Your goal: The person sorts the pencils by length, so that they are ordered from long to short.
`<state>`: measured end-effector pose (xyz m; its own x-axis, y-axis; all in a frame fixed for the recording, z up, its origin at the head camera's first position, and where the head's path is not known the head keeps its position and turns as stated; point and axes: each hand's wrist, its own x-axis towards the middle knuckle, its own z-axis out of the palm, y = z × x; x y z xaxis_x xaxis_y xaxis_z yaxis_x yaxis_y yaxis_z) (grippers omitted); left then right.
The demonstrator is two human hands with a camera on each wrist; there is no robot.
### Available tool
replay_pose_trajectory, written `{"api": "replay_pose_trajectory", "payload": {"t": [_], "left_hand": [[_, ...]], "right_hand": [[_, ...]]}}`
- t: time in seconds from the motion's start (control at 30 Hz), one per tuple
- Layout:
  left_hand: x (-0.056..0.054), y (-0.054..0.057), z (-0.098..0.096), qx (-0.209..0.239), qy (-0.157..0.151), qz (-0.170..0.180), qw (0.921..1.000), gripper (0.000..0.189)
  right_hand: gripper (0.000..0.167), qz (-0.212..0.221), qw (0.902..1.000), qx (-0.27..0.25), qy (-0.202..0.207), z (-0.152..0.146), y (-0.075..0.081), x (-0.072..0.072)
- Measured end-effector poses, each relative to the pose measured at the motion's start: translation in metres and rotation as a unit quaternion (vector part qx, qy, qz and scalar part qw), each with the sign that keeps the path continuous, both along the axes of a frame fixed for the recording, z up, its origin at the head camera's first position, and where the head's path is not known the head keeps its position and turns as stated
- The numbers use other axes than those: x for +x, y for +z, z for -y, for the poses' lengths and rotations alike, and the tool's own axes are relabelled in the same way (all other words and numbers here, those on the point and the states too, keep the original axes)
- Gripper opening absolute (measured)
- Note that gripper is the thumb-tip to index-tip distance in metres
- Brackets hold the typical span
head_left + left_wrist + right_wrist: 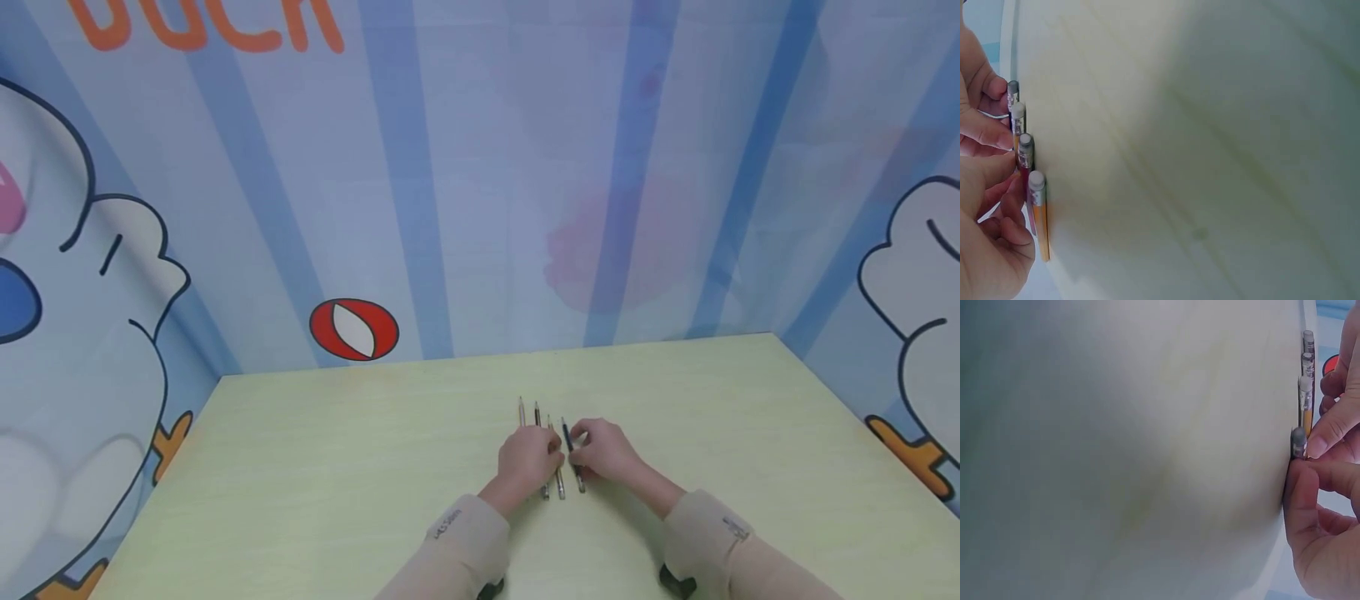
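Note:
Several pencils lie side by side on the table, points away from me and eraser ends toward me. My left hand (529,458) bends over the left ones, its thumb and fingertips pinching a yellow pencil (559,482). Just to the right, my right hand (606,450) pinches a dark pencil (567,437) between thumb and fingers. An orange pencil (1041,219) with a white eraser and a maroon pencil (1025,167) with a grey one lie under my left hand, which hides their middles in the head view. The two hands nearly meet.
The pale yellow-green table (337,467) stretches around the hands. Behind it hangs a blue striped backdrop (510,183) with cartoon figures printed at both sides. Cuffed light sleeves (468,537) cover both forearms, and a dark object (677,583) shows under the right cuff.

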<state>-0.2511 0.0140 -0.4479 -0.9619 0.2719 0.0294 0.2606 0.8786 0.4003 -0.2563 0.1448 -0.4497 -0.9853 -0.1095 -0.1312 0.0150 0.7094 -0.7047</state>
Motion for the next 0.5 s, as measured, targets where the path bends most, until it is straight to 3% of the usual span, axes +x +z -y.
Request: {"api": "replay_pose_trajectory", "payload": {"t": [0.5], "left_hand": [[-0.0015, -0.0015, -0.0017, -0.003, 0.002, -0.002, 1.0, 0.013]], "right_hand": [[0.03, 0.026, 0.9991, -0.031, -0.013, -0.0009, -0.001, 0.0043]]}}
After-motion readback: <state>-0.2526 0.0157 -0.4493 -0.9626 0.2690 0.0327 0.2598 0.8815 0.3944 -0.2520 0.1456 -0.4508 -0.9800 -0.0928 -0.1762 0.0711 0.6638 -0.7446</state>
